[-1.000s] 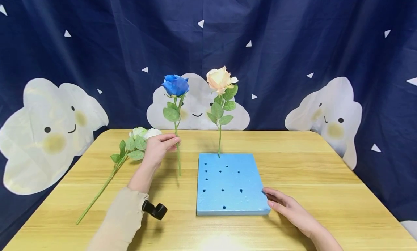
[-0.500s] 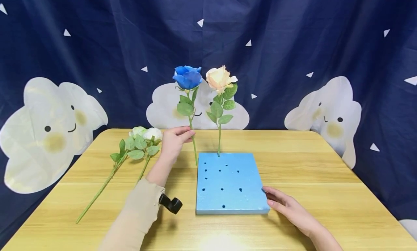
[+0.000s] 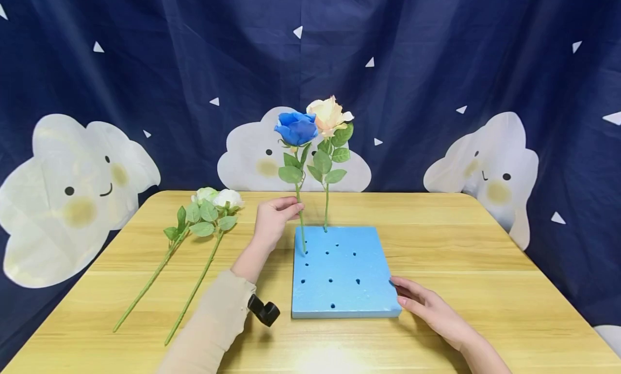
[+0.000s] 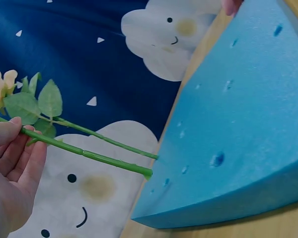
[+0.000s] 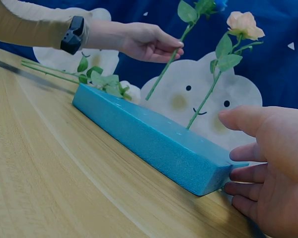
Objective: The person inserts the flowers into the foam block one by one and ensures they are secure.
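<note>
My left hand (image 3: 273,222) pinches the green stem of a blue rose (image 3: 296,129) between thumb and fingers. The rose stands nearly upright over the back left of a blue foam block (image 3: 342,296) with several small holes. In the right wrist view the stem's lower end is a little above the block's top. A peach rose (image 3: 329,116) stands upright in a hole at the block's back edge. At the block's front right side, my right hand (image 3: 434,313) rests with fingers extended and fingertips against the edge, thumb apart in the right wrist view (image 5: 278,158).
Two long-stemmed flowers, one white (image 3: 228,199) and one pale green-white (image 3: 206,195), lie on the wooden table (image 3: 461,239) left of the block. A dark blue curtain (image 3: 407,94) with clouds hangs behind. A black device (image 3: 263,310) is on my left wrist.
My left hand has carried the blue rose rightward from beside the block to over its back left, with the blossom now overlapping the peach one. My right hand and the block stay put.
</note>
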`<state>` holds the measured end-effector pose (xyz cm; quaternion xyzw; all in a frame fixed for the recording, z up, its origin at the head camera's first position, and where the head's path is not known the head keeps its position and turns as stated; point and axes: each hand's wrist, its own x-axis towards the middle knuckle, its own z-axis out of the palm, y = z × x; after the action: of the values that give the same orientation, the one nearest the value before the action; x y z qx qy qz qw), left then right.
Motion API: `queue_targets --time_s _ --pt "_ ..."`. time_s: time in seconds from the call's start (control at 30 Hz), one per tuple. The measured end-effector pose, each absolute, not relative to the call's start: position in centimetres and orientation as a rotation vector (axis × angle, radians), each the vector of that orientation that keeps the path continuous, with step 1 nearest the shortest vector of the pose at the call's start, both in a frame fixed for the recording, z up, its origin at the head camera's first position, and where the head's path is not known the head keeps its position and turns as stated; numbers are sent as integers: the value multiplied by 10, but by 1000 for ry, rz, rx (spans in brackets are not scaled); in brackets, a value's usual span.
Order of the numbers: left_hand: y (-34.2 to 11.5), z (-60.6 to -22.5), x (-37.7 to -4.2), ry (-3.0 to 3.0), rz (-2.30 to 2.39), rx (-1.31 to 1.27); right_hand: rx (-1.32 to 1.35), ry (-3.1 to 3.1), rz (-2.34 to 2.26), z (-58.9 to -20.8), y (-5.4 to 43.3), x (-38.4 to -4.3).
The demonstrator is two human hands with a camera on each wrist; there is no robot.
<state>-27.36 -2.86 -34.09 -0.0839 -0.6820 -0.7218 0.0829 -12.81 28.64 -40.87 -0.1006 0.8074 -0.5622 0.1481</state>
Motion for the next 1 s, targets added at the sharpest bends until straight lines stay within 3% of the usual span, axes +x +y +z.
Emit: queue_targets --time_s 1.0 --pt "-22 -357 -274 -2069 -2056 -353 -299 2313 -1619 -411 287 -129"
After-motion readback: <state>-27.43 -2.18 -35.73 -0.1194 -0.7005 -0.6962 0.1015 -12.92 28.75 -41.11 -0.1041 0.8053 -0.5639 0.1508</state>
